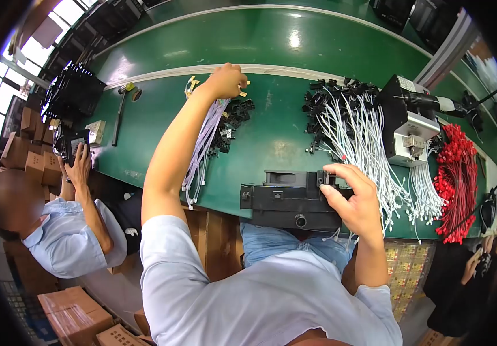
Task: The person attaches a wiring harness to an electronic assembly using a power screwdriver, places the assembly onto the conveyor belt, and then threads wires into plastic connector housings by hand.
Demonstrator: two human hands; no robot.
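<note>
My left hand [225, 82] reaches to the upper end of a bundle of purple and white cables [203, 141]. Its fingers are curled down among yellow connectors [190, 86], and what they pinch is hidden. Small black parts [238, 113] lie just right of that bundle. At the table's front edge, a black plastic housing [294, 199] rests in front of my body. My right hand [352, 199] grips its upper right corner between thumb and fingers.
White cables with black connectors [349, 121] lie right of centre, beside a black and silver machine [407, 124]. Red cables [456, 179] are farther right. A tool [119, 115] lies on the green table [150, 130]. Another person [69, 230] works at left. A person's hand [472, 266] shows at right.
</note>
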